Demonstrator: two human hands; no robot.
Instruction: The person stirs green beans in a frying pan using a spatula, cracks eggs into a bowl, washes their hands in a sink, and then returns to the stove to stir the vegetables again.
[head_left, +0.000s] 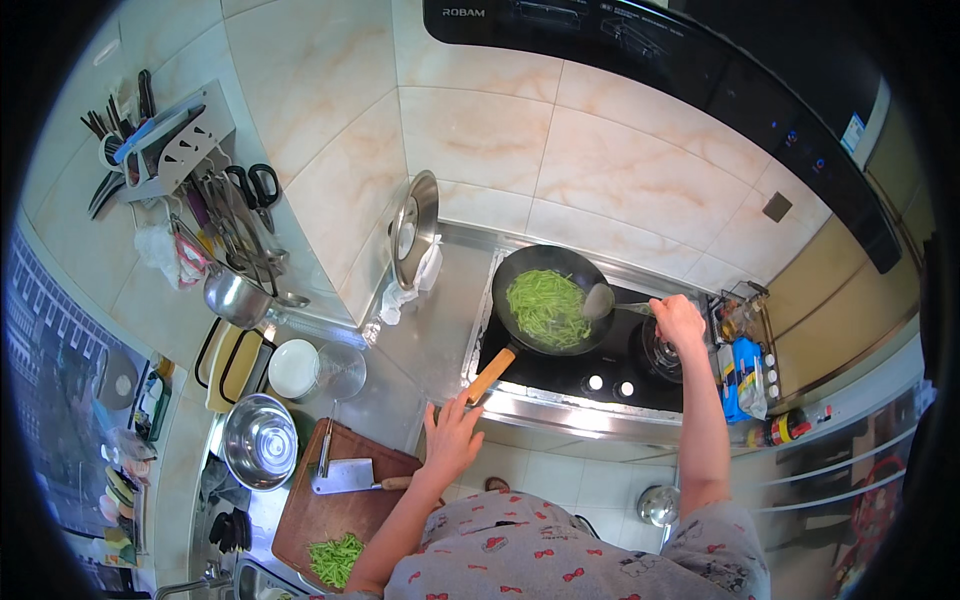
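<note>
A dark wok (517, 262) with a wooden handle (491, 375) sits on the black gas hob (570, 379). Shredded green vegetable (547, 304) lies in it, with light steam above. My right hand (679, 319) grips the handle of a metal spatula or ladle (598, 301), whose head is over the right side of the wok. At the end of the wok handle is my left hand (454, 435), fingers spread, not closed around it; whether the fingertips touch it I cannot tell. On the wooden cutting board (300, 517) lie a cleaver (343, 476) and more green shreds (335, 559).
A steel bowl (260, 442), a white bowl (293, 368) and a clear bowl (341, 371) stand left. A lid (416, 229) leans against the wall. Scissors (255, 187) and utensils hang from a wall rack (196, 142). Bottles (784, 427) stand at the right; a range hood (675, 67) overhangs.
</note>
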